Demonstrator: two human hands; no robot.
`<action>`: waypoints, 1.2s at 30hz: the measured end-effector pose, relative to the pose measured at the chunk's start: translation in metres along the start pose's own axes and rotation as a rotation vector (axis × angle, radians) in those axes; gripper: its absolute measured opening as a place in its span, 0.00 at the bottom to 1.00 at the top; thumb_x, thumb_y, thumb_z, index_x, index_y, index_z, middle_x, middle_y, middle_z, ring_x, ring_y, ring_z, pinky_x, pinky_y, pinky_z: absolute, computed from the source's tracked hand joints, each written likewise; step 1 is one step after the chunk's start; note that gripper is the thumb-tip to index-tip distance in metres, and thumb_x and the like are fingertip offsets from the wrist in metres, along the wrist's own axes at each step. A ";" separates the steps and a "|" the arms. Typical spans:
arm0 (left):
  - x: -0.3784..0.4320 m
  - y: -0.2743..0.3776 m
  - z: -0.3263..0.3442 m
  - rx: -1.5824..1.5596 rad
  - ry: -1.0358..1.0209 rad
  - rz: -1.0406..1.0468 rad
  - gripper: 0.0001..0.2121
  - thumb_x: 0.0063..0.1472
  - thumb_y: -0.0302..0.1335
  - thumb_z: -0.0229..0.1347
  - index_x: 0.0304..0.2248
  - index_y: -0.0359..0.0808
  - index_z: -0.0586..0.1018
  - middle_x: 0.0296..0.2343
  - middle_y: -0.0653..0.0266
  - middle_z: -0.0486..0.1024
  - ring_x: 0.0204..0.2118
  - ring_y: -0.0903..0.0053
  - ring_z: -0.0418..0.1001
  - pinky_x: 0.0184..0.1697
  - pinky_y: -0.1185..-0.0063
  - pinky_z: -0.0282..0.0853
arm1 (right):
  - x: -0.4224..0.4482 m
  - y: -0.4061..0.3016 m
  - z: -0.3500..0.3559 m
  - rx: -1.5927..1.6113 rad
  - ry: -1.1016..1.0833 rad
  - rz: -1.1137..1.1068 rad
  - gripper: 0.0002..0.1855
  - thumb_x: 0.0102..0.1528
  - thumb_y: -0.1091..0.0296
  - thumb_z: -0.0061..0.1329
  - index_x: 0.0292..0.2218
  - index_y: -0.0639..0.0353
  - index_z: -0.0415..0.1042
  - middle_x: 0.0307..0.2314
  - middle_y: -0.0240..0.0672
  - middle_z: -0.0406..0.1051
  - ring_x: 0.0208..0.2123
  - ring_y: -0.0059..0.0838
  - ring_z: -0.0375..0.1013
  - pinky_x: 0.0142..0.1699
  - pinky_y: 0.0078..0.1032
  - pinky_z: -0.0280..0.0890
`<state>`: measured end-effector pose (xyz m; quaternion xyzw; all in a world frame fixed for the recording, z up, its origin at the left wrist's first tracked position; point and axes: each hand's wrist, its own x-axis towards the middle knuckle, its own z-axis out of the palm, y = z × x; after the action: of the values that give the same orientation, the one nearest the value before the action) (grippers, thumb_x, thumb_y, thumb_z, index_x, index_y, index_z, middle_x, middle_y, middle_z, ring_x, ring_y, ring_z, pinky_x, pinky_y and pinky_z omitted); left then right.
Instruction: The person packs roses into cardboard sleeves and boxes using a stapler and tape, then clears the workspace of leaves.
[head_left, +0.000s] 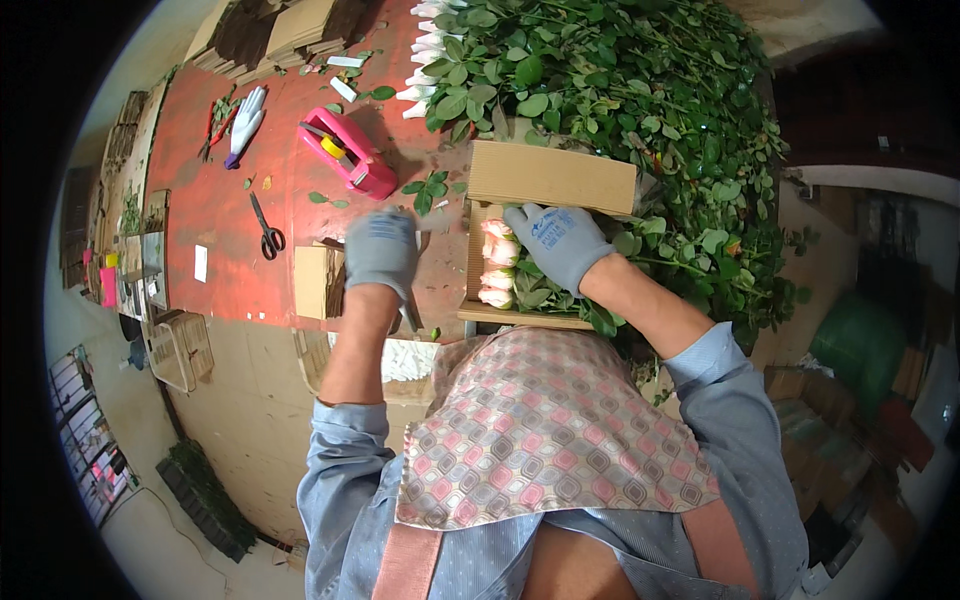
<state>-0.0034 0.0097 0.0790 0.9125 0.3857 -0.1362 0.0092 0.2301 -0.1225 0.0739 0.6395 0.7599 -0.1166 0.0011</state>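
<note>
My left hand (381, 247), in a grey coated glove, is curled above the red table beside a stack of folded cardboard (319, 281). A dark, narrow object (409, 313) shows below it; the glove hides whether I grip it. My right hand (559, 244), gloved alike, rests over leafy stems, fingertips near the upper end of a row of pale pink roses (496, 262). The roses lie on corrugated cardboard (475, 255), heads to the left. A raised cardboard flap (553, 176) stands behind them. What lies under my right palm is hidden.
A big heap of leafy stems (637, 97) with white-sleeved heads (424, 75) fills the back right. Leftward lie a pink tape dispenser (349, 154), black scissors (268, 229), a white glove (246, 127) and red-handled pruners (217, 133). A basket of white pieces (405, 360) is below the table edge.
</note>
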 end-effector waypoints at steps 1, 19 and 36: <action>-0.005 -0.011 -0.004 0.052 -0.001 -0.039 0.06 0.60 0.32 0.54 0.33 0.42 0.80 0.30 0.61 0.78 0.35 0.63 0.78 0.36 0.66 0.72 | 0.000 0.000 0.000 -0.011 -0.006 -0.008 0.12 0.59 0.68 0.43 0.45 0.57 0.70 0.37 0.41 0.74 0.38 0.43 0.77 0.39 0.40 0.73; -0.059 0.093 -0.002 -0.414 0.351 0.369 0.28 0.50 0.27 0.57 0.55 0.39 0.75 0.54 0.65 0.71 0.40 0.66 0.69 0.39 0.70 0.66 | -0.004 -0.003 -0.005 0.001 -0.087 0.027 0.17 0.60 0.66 0.43 0.50 0.50 0.69 0.38 0.41 0.73 0.37 0.44 0.78 0.38 0.40 0.71; -0.047 0.094 -0.002 -0.370 0.317 0.386 0.26 0.54 0.30 0.51 0.54 0.38 0.76 0.57 0.64 0.69 0.42 0.67 0.69 0.42 0.68 0.63 | 0.168 0.190 -0.106 0.340 0.131 0.541 0.20 0.62 0.66 0.41 0.55 0.50 0.70 0.52 0.44 0.71 0.50 0.49 0.72 0.54 0.40 0.68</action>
<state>0.0325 -0.0890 0.0847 0.9616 0.2202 0.0846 0.1405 0.3994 0.0888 0.1179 0.8152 0.5307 -0.1961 -0.1237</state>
